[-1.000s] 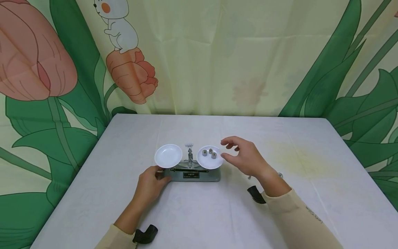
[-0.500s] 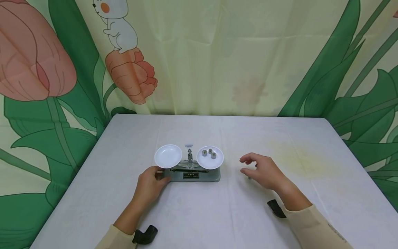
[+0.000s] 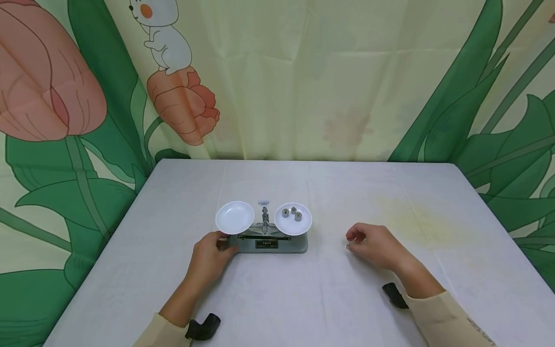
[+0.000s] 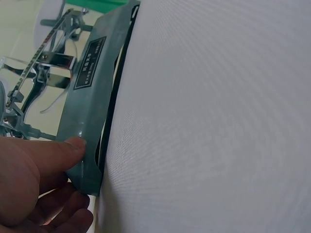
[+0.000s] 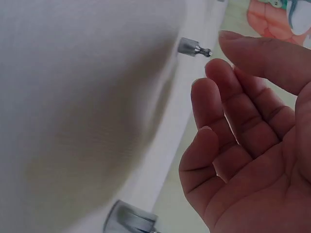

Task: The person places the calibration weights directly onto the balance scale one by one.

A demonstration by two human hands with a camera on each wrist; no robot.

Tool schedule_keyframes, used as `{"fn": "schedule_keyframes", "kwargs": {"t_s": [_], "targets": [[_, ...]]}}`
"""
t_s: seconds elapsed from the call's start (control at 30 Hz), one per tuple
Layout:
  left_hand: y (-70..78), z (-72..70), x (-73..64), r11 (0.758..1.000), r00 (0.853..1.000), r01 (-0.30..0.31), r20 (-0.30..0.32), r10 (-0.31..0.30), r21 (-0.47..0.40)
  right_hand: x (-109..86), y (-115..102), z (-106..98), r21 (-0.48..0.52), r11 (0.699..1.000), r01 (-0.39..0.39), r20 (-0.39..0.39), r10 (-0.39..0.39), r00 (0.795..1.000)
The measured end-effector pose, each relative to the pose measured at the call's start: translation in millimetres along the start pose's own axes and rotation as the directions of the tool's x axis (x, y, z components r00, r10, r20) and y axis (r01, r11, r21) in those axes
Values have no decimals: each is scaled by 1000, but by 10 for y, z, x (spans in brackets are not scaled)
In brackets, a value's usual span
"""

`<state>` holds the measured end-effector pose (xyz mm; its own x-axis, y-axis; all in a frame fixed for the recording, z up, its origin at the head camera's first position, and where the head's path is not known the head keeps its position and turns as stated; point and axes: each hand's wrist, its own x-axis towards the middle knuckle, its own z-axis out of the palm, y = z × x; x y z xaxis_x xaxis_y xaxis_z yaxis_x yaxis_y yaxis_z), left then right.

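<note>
A grey-green balance scale (image 3: 269, 246) stands mid-table. Its left pan (image 3: 234, 218) is bare, while several small metal weights (image 3: 298, 217) stand on its right pan (image 3: 284, 227). My left hand (image 3: 210, 255) grips the left end of the base, thumb on the front face, as the left wrist view shows. Off to the right of the scale, my right hand (image 3: 375, 246) hovers low over the table, fingers loosely curved and holding nothing. In the right wrist view, a small knobbed weight (image 5: 188, 47) stands just beyond the thumb tip (image 5: 231, 35).
A larger metal weight (image 5: 129, 218) stands at the bottom of the right wrist view, hidden by the right arm in the head view. White cloth covers the table (image 3: 277, 299). A printed curtain (image 3: 303, 96) hangs behind. Black mounts (image 3: 204, 327) stick out at both wrists.
My right hand has drawn back from beside the right pan, moving right and toward me, down to the small weight. The left hand and the scale have stayed put.
</note>
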<state>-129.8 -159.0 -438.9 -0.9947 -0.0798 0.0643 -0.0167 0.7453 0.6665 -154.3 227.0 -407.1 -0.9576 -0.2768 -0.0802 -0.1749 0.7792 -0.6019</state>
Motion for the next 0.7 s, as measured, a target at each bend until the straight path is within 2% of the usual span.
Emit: {"fn": "schedule_keyframes", "kwargs": {"t_s": [0.23, 0.7], "targets": [[6, -8, 3, 1000, 1000, 2, 6, -2, 4, 24, 61, 55, -21, 999, 35, 9, -35, 999], [15, -12, 13, 1000, 1000, 5, 7, -5, -7, 55, 38, 106, -70, 996, 47, 19, -46, 999]]}}
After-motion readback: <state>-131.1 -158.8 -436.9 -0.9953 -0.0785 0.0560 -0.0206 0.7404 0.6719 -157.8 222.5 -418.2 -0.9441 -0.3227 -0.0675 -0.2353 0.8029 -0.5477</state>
